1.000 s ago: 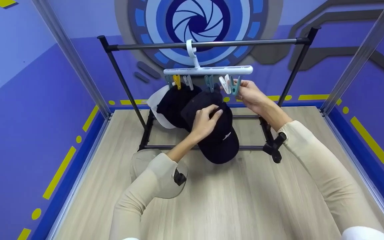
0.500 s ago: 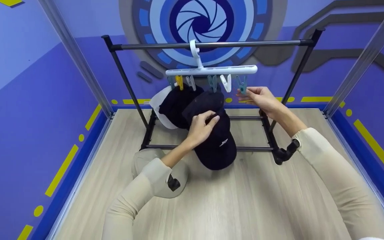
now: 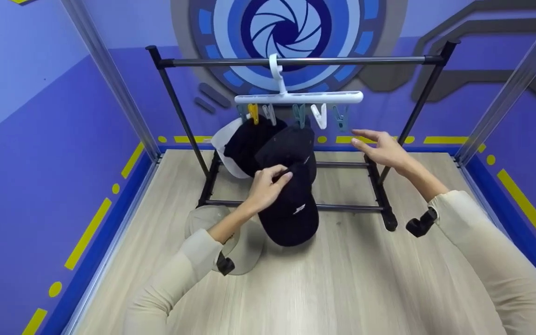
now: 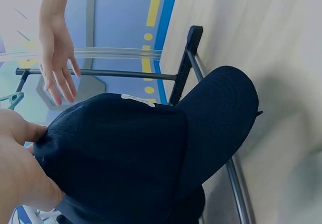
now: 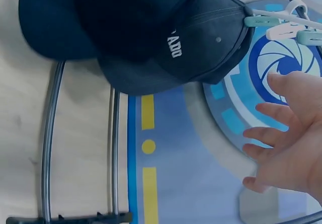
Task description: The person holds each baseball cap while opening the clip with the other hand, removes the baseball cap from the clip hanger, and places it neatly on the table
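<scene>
My left hand (image 3: pixel 268 188) pinches a dark navy baseball cap (image 3: pixel 293 218) by its top edge, the brim hanging down toward the floor. In the left wrist view the thumb and fingers grip the back of that cap (image 4: pixel 115 153). My right hand (image 3: pixel 382 149) is spread, holding nothing, just right of a teal clothespin (image 3: pixel 341 118). A white clothespin (image 3: pixel 319 116) hangs beside it. Behind the held cap, a dark cap with white lettering (image 5: pixel 201 43) hangs from another teal clothespin (image 3: pixel 299 115). Further left hang a black cap (image 3: pixel 244 144) and a white cap (image 3: pixel 224 139).
A white clip hanger (image 3: pixel 296 98) hooks over the rail (image 3: pixel 351 61) of a black rack. More clips, including a yellow clothespin (image 3: pixel 253 113), hang at its left. A beige cap (image 3: pixel 249 246) lies on the wooden floor (image 3: pixel 324 288) under my left forearm. Painted walls surround the rack.
My right hand has let go of the teal clothespin at the hanger's right end and drawn back right. My left hand has brought the navy cap lower and slightly left.
</scene>
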Motion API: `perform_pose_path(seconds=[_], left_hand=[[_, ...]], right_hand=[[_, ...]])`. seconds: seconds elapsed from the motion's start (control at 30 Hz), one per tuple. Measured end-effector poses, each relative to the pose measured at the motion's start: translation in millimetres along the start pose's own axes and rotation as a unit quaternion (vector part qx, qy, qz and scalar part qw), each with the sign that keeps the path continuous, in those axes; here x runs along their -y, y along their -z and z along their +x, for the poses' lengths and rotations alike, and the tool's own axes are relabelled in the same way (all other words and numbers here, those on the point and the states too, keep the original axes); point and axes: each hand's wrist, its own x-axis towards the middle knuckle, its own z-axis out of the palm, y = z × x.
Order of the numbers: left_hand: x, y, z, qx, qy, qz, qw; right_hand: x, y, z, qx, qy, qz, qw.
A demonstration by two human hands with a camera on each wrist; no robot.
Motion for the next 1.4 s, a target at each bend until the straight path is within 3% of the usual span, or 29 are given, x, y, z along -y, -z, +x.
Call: perform_pose_path(seconds=[0.27,0.63,1.0,1.2,1.4], left_hand=[[20.9,10.9,-18.1,0.002,0.013,0.018,0.9998],[42.5,24.9,-41.4,0.011,0.064,0.036,0.9973],[48.5,36.4,-52.3,-0.026,0.117,0.048,0.9916],[55.7,50.8,-62.6,-0.038,0.118,0.129,0.9838],[64.5,65.7,-72.5,-0.044,0.141,0.191,0.9702]], right_hand=[[-14,4,-8.7,-0.004,-0.015,-0.043,0.9990],[-28,5,-10.8,0.033,-0.037,-0.042,0.9979],[-42,-1,-10.4,0.042,-0.014,-0.035,0.9984],[-57,-3,-12.5,0.038,0.013,-0.042,0.9983],[-68,-6,-15.1,0.025,0.017,-0.097,0.9948]])
